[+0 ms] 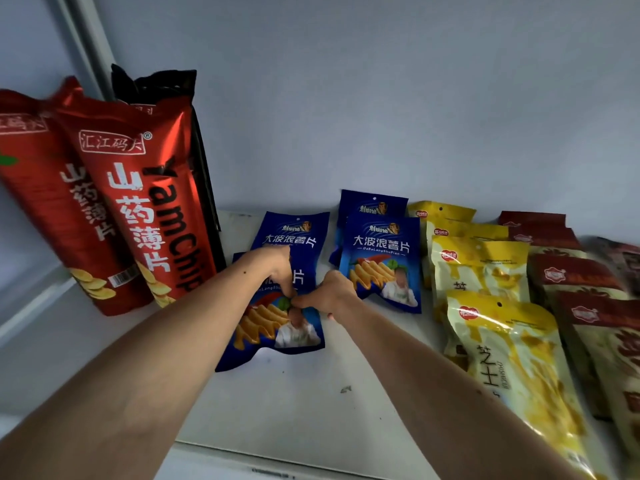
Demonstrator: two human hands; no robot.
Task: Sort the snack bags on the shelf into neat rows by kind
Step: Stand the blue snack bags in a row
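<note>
A blue chip bag (273, 327) lies flat on the white shelf (294, 403), partly covering another blue bag (294, 233) behind it. My left hand (277, 268) and my right hand (329, 292) both rest on the front blue bag, with the fingers pinched on its middle. To the right, two more blue bags (381, 258) overlap in a short column. Yellow bags (502, 348) form a row further right, and dark red bags (581, 282) run along the far right.
Tall red yam chip bags (138, 209) stand upright at the left, leaning on the wall, with a black bag (162, 84) behind them. The shelf's front edge (242, 452) runs below my arms. A small dark scrap (345, 389) lies on the shelf.
</note>
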